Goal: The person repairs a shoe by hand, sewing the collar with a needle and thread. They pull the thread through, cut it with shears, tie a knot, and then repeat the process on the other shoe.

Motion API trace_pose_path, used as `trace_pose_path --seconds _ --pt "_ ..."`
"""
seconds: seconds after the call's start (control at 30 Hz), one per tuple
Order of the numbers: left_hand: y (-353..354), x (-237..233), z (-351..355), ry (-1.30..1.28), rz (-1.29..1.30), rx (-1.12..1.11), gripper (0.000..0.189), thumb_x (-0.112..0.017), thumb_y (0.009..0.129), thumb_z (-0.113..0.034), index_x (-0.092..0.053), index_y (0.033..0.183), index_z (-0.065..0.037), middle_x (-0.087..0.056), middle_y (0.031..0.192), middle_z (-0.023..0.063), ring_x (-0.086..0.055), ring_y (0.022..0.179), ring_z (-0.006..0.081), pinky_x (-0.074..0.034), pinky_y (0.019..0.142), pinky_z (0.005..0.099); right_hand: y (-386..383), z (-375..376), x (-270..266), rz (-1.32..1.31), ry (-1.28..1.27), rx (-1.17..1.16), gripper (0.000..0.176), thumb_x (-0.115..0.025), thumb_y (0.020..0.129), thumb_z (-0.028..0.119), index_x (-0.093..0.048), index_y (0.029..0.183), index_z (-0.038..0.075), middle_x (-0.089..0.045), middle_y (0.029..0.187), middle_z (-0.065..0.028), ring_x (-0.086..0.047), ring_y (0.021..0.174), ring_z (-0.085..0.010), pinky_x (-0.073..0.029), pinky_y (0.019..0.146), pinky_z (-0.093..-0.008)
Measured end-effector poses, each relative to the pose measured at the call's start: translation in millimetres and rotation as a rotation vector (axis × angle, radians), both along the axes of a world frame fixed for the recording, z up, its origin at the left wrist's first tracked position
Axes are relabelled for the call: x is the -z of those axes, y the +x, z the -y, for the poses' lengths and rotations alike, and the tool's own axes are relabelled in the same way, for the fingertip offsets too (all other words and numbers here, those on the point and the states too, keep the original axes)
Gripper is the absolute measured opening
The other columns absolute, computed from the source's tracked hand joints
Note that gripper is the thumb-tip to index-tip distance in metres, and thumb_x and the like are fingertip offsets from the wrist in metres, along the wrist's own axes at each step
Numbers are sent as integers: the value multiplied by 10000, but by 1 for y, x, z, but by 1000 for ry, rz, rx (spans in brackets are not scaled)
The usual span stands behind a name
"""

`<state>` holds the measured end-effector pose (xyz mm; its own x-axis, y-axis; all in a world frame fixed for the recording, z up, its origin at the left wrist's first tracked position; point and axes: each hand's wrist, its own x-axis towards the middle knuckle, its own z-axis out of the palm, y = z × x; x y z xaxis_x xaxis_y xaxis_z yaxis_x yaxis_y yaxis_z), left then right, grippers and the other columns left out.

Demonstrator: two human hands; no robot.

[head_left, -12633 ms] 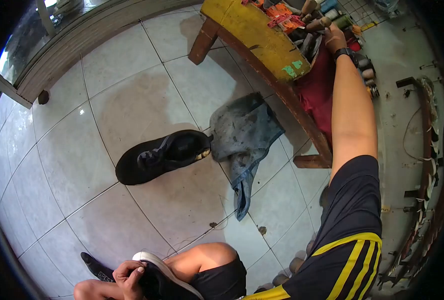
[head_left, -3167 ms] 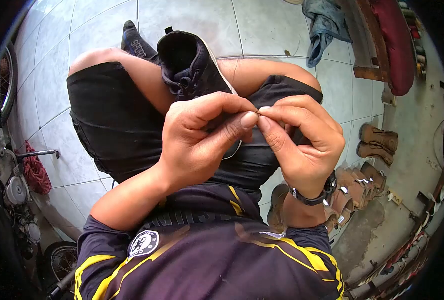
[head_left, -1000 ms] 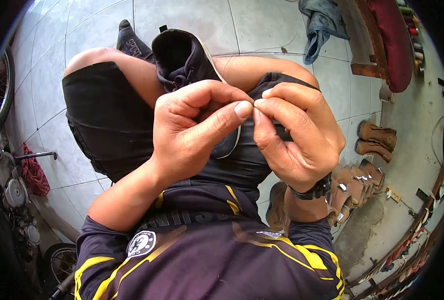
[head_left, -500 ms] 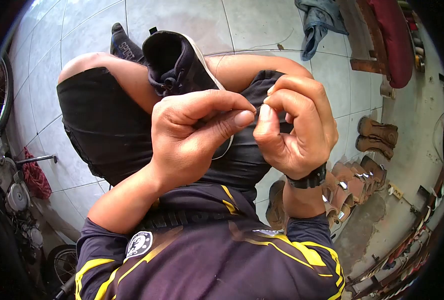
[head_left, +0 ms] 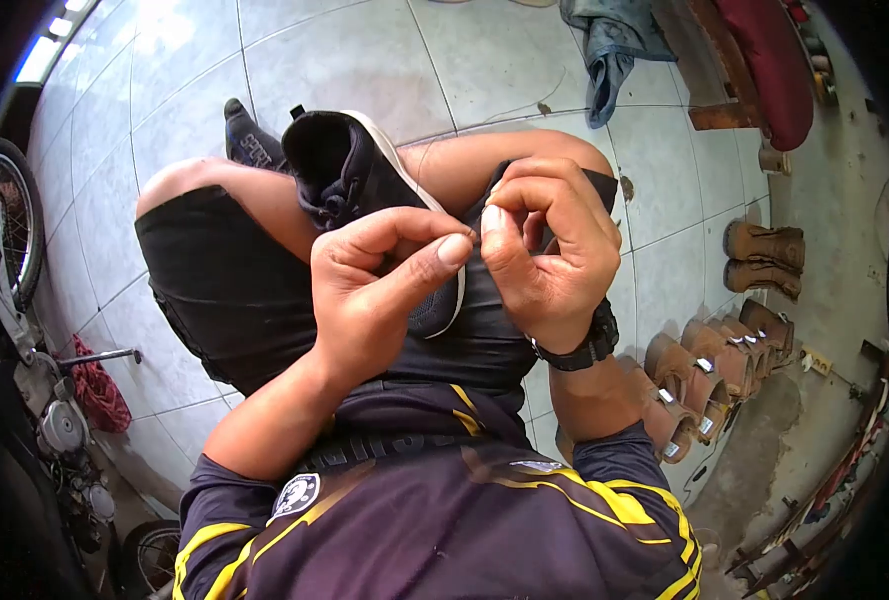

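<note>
My left hand (head_left: 369,290) is closed in a pinch, thumb and forefinger pressed together. Close beside it, almost fingertip to fingertip, my right hand (head_left: 554,265) pinches too, its other fingers curled. Whatever lies between the fingertips is too small to make out. Below both hands a black lace-up shoe (head_left: 379,180) with a white sole rests across my crossed legs, its opening facing away from me. My left forearm and hand cover none of the shoe's collar, but the fingers hide part of its middle. A fine thread-like line (head_left: 419,160) shows near the shoe on my leg.
Brown boots (head_left: 764,258) and a row of brown shoes (head_left: 709,370) stand along the right wall. Blue denim cloth (head_left: 614,50) lies on the tiles near a wooden seat with a red cushion (head_left: 774,80). Bicycle or motorbike parts (head_left: 64,425) and a red cloth (head_left: 99,390) are at left.
The view has shifted a little. My two hands remain pinched close together, and my right hand sits slightly nearer to the shoe, with its fingers more gathered.
</note>
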<state>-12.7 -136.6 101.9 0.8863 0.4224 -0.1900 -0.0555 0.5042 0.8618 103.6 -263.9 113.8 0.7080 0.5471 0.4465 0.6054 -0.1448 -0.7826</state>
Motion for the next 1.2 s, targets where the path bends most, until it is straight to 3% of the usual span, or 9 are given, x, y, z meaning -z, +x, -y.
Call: trace_pose_path --seconds 0.27,0.37,0.47,0.53,0.6,0.87,0.97,1.03,1.2 --pt "9 1 -10 -257 93 20 157 -744 924 -67 -767 1029 47 -693 769 31 -528 629 47 -390 555 205 -3 -1 6 423 -12 -32 196 -765 699 -29 -670 867 7 -638 848 -98 -659 675 -254 -526 573 -336" --pt "12 -2 -16 139 5 55 147 -763 909 -61 -779 1013 42 -722 794 37 -574 641 44 -439 577 188 -2 -1 3 466 24 -36 233 -771 676 -36 -671 883 3 -640 858 -95 -655 656 -249 -531 571 -342" --pt "17 -9 -22 270 88 95 135 -768 902 -48 -778 1004 39 -720 793 36 -566 641 37 -427 572 185 -2 0 4 441 50 -41 239 -773 669 -44 -672 881 3 -640 855 -97 -653 648 -249 -533 571 -342" --pt "14 -9 -26 166 37 114 122 -756 906 -53 -767 982 42 -704 783 35 -551 627 43 -409 558 190 -1 1 2 427 54 -37 238 -774 666 -48 -673 876 4 -640 853 -97 -653 646 -248 -533 571 -342" --pt "16 -7 -27 -296 121 188 119 -737 910 -57 -750 966 47 -677 755 33 -523 598 55 -387 542 202 1 2 -2 413 13 1 219 -772 665 -55 -679 855 7 -642 844 -95 -654 647 -248 -536 576 -342" --pt "18 -7 -22 -285 104 89 140 -722 922 -67 -757 992 48 -669 743 42 -512 581 68 -377 539 205 -2 -1 3 377 30 -4 198 -771 683 -48 -678 847 12 -645 843 -96 -659 651 -241 -541 582 -334" --pt "18 -11 -25 -147 46 149 143 -731 927 -61 -763 1000 58 -704 783 50 -597 634 98 -456 588 220 -4 -3 3 397 56 -7 221 -762 666 -66 -676 856 5 -640 841 -96 -658 651 -243 -542 575 -335" --pt "21 -18 -23 340 58 106 127 -750 904 -37 -763 990 54 -734 809 71 -681 712 135 -528 656 249 -6 -2 -4 384 61 0 227 -759 658 -73 -675 855 2 -638 841 -98 -657 653 -243 -544 576 -336" --pt "29 -18 -36 826 227 133 165 -759 813 27 -755 977 45 -659 727 79 -593 615 123 -437 562 259 -6 8 -17 -92 -50 -77 115 -739 752 -30 -674 842 1 -650 856 -72 -560 613 -126 -433 523 -250"
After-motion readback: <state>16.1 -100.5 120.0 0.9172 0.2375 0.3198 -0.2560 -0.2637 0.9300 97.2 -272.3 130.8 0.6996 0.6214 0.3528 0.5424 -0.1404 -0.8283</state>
